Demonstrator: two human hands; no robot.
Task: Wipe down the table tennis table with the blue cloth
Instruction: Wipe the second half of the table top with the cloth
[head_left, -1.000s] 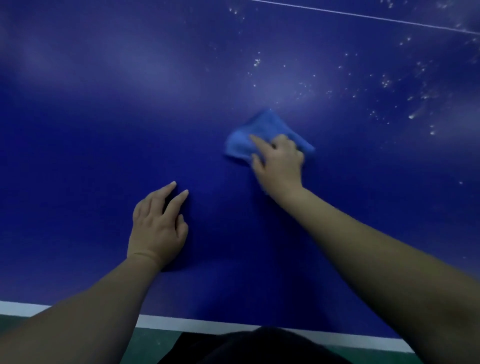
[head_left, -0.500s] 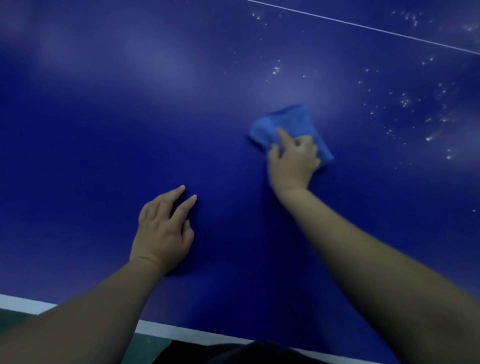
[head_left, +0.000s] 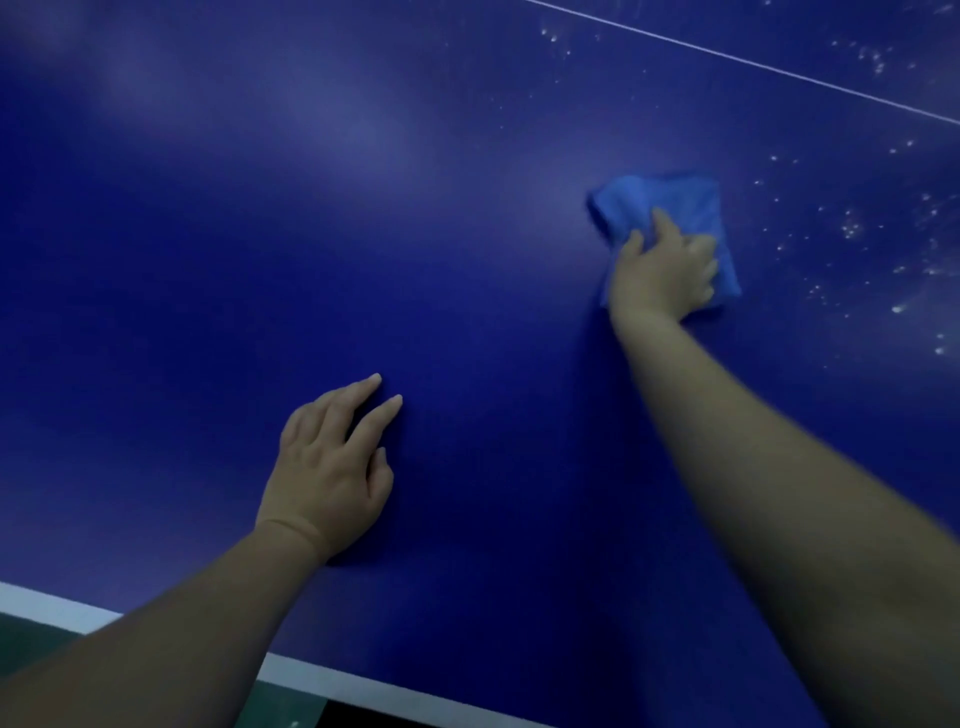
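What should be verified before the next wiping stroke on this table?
1. blue cloth lies on the table under the right hand: ok.
2. Firmness of the grip on the cloth: cannot tell, the hand is blurred.
3. left hand rests on the table, apart from the cloth: ok.
4. Surface right of the cloth clean: not ok, white specks lie there.
5. Cloth clean enough to go on: cannot tell.

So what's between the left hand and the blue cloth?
Head view shows only bare tabletop between the left hand and the blue cloth; white specks lie to its right.
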